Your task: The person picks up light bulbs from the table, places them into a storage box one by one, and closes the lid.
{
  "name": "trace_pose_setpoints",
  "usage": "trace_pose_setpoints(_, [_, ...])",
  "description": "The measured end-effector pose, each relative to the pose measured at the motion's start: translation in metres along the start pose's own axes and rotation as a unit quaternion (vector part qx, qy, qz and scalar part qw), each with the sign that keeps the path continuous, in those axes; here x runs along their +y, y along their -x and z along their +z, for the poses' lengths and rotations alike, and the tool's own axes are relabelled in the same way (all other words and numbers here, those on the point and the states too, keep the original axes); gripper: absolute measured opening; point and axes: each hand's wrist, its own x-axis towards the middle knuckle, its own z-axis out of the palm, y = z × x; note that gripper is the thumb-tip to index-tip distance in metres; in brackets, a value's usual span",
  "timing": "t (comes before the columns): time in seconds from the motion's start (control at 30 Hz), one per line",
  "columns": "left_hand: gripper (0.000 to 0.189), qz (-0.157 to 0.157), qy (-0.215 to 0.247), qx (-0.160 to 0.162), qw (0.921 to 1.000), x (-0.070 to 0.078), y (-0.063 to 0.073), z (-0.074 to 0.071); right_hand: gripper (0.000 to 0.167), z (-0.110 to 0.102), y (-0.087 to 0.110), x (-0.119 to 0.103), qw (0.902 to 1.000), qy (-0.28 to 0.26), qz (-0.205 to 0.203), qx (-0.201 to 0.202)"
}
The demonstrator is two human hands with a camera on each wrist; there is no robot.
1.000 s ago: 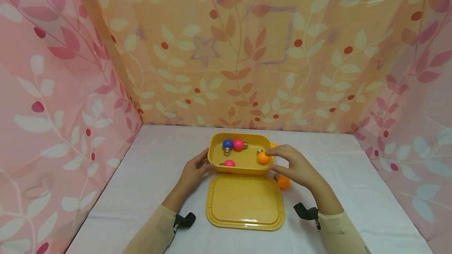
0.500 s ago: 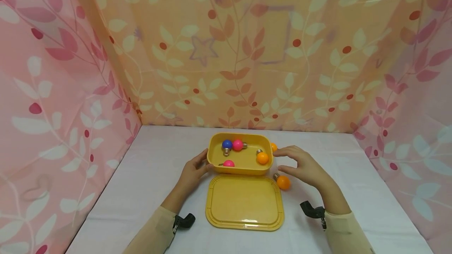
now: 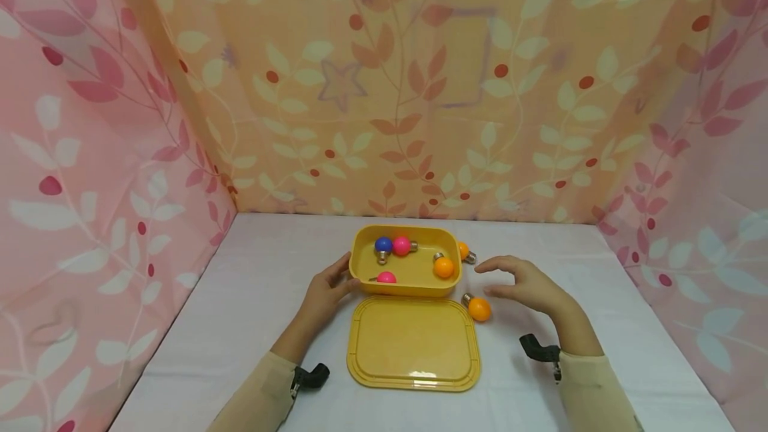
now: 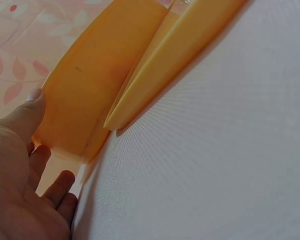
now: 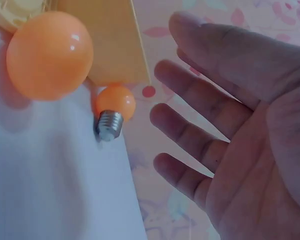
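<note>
At the left end of a yellow plastic box (image 3: 405,290), my left hand (image 3: 324,292) rests its thumb and fingertips against the wall. In the left wrist view its thumb (image 4: 32,112) touches the box's side and the other fingers spread loosely below. Inside the box lie a blue bulb (image 3: 383,246), a pink bulb (image 3: 401,246), a second pink bulb (image 3: 387,277) and an orange bulb (image 3: 443,267). My right hand (image 3: 531,284) hovers right of the box, relaxed and holding nothing. Nearest to it are two orange bulbs on the table, one at the back (image 5: 115,102) and one in front (image 3: 479,309).
A yellow lid (image 3: 414,345) lies flat just in front of the box. White cloth covers the table (image 3: 240,352). Patterned curtains (image 3: 420,85) hang behind and at both sides.
My right hand has let go of the orange bulb in the box and drawn back to the right. The back orange bulb beside the box shows more fully. My left hand stays put.
</note>
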Motion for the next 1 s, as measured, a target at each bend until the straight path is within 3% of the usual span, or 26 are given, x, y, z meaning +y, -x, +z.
trace_pose_setpoints(0.47, [0.066,0.008,0.007,0.006,0.9999,-0.004,-0.001,0.001,0.049,0.005,0.001,0.033,0.9932,-0.070,0.031,-0.088])
trace_pose_setpoints(1.0, [0.067,0.011,0.010,0.007,0.9999,-0.001,0.001,0.002,0.049,0.012,-0.002,0.040,0.9865,-0.074,-0.007,-0.146])
